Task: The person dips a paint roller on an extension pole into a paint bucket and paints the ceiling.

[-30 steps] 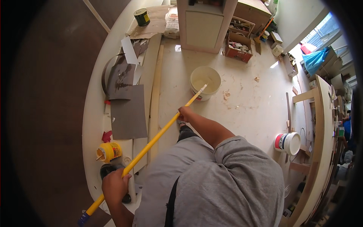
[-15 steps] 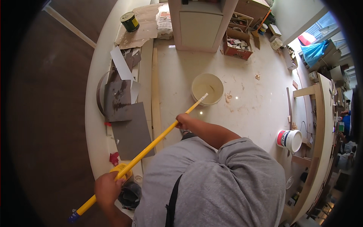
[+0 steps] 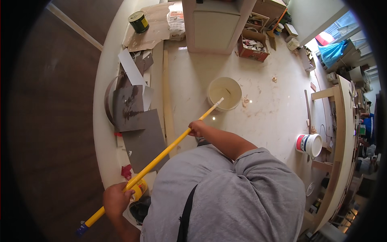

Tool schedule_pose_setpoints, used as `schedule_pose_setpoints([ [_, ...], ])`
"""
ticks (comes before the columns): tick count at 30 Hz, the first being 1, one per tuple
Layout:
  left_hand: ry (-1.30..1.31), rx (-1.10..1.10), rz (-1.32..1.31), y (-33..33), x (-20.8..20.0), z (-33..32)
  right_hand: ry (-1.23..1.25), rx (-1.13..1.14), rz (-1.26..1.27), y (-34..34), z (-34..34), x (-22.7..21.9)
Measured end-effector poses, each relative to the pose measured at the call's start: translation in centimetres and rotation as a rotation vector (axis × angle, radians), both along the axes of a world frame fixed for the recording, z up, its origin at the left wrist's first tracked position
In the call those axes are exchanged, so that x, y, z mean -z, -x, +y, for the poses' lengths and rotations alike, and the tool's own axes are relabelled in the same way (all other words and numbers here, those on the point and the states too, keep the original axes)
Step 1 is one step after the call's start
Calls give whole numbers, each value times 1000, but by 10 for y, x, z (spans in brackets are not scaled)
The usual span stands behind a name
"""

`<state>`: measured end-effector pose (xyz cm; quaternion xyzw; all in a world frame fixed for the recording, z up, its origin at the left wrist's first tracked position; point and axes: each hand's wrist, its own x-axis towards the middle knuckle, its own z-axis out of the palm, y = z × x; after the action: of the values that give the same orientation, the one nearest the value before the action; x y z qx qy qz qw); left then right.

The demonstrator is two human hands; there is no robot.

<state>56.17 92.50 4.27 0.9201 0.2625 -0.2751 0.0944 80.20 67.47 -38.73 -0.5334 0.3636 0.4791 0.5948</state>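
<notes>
A long yellow pole (image 3: pixel 162 155) runs slantwise across my front, from the lower left up to the middle. My left hand (image 3: pixel 117 199) is wrapped round it near its lower end, which has a blue tip. Farther up, my right hand (image 3: pixel 196 128) grips the same pole. Its pale far end reaches over the near rim of a white bucket (image 3: pixel 212 89) on the floor, and the bucket holds some pale, cloudy stuff. Close beside my left hand stands a yellow tub (image 3: pixel 139 190), next to a black container (image 3: pixel 139 210) partly hidden by my body.
Grey sheets (image 3: pixel 146 141) and offcuts lie along the left wall. A dark green can (image 3: pixel 138 22) stands on cardboard at the far left. Far off are a box of odds and ends (image 3: pixel 253 47) and a broom (image 3: pixel 272 40). A white pail (image 3: pixel 309 145) lies tipped by the wooden bench (image 3: pixel 338 121) at right.
Both hands keep their hold on the pole, which has barely shifted. The bucket and the surroundings sit slightly differently in the picture.
</notes>
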Motion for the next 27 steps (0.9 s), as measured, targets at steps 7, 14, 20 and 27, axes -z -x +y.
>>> schedule_pose_setpoints([
  [7,77,-223,1,52,-25,63,-178,21,60,39,15,-47],
  [14,95,-175,-29,76,10,74,-137,-21,30,48,22,-43],
  [20,88,-179,-53,96,18,82,-42,-56,32,56,38,-42],
  [27,114,-215,0,102,7,92,-134,-24,-31,68,29,-51],
])
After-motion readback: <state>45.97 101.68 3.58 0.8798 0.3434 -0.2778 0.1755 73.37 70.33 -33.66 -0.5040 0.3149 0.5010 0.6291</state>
